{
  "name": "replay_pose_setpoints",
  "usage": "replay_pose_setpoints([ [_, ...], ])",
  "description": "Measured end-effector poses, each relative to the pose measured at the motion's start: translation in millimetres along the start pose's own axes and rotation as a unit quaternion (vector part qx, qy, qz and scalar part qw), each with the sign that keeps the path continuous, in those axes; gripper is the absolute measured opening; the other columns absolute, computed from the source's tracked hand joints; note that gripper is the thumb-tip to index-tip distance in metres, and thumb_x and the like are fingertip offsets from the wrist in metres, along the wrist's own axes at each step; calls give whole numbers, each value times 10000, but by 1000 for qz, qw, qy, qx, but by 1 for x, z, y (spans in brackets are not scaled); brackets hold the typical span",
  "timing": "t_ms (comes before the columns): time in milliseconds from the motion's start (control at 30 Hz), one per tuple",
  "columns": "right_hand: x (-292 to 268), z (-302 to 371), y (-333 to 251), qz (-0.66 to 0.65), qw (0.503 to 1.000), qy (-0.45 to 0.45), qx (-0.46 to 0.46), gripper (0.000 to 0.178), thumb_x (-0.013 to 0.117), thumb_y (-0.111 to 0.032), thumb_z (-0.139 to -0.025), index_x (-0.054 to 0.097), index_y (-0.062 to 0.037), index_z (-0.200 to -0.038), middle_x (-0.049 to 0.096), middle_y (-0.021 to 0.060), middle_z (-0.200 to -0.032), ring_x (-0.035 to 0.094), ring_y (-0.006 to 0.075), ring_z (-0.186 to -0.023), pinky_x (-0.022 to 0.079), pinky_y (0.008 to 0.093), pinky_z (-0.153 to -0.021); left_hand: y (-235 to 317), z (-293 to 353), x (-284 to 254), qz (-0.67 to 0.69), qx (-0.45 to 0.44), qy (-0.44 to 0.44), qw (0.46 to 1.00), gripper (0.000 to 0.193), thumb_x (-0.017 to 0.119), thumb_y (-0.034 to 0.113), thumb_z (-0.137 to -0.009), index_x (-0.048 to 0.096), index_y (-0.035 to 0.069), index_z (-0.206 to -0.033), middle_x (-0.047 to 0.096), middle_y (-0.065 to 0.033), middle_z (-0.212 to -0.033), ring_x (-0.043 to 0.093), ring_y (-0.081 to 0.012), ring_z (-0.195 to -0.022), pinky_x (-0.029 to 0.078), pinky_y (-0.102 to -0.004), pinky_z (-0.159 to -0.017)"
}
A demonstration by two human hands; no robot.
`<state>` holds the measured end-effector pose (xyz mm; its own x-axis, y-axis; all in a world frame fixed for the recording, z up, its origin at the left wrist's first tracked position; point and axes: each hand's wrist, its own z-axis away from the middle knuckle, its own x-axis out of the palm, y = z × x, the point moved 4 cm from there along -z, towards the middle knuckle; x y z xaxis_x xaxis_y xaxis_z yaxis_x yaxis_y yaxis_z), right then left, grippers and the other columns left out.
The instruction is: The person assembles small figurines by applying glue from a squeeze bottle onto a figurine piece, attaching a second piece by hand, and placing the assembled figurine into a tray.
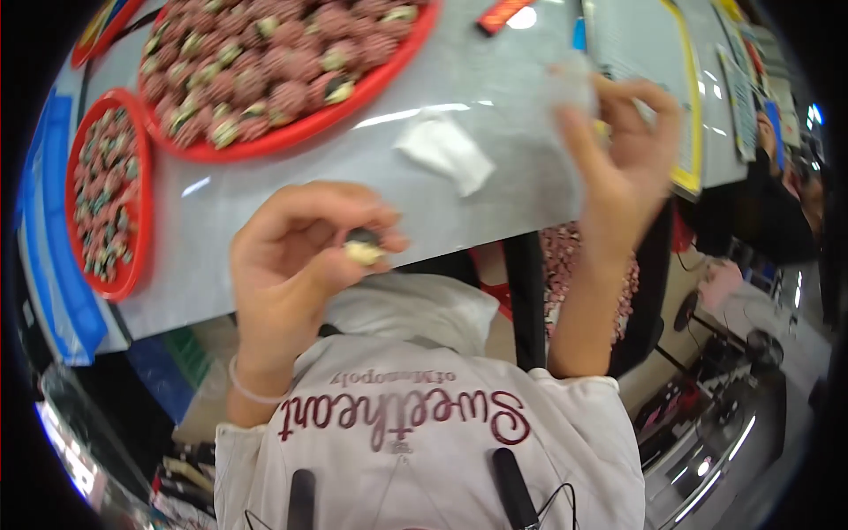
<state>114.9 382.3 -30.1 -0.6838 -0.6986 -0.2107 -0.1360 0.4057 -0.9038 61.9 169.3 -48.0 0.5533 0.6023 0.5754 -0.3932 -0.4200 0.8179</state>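
My left hand point(305, 256) is closed in a pinch over the near edge of the table. Between its thumb and fingers sits a small rounded piece point(363, 247), dark on top and cream below. To the right, my right hand point(623, 146) is raised over the table with its fingers curled. A pale, translucent thing point(572, 88) shows at its thumb and fingertips, too blurred to name. A crumpled white tissue point(444, 150) lies on the table between the hands.
A large red tray point(353, 106) full of pink, cream and dark ridged pieces stands at the far left. Beside it is a smaller red tray point(146, 203) of tiny pieces. A red-orange stick-like object point(505, 13) lies at the back. More pink pieces point(565, 265) show below the table edge.
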Motion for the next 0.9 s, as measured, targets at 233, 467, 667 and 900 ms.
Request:
replay_pose_setpoints([
  [233,-12,-17,0,194,969,-143,-59,339,595,-5,-641,475,-5,-959,538,57,-870,521,134,-762,412,254,-725,4,-1,-4,-74,-6,65,995,313,640,206,-711,488,-5,-887,524,-136,-873,562,-182,-728,469,-232,-592],
  [467,-119,-76,51,445,895,-37,13,169,557,-28,-696,570,-17,-864,562,46,-764,518,109,-661,412,217,-605,4,-8,3,-68,-17,44,997,313,642,212,-709,489,1,-883,522,-133,-866,562,-178,-720,467,-227,-576],
  [667,-89,-39,-3,116,992,39,31,158,542,-19,-724,577,20,-873,554,74,-815,494,123,-697,401,223,-598,6,-4,0,-66,-9,54,996,290,635,203,-716,487,3,-866,514,-129,-867,559,-178,-711,461,-225,-561],
  [900,-18,16,-23,-294,934,-130,155,196,568,84,-654,564,61,-848,540,146,-875,527,125,-687,426,186,-560,-4,-11,12,-14,-39,14,999,273,611,150,-731,485,-12,-911,508,-131,-877,558,-183,-720,462,-231,-590],
])
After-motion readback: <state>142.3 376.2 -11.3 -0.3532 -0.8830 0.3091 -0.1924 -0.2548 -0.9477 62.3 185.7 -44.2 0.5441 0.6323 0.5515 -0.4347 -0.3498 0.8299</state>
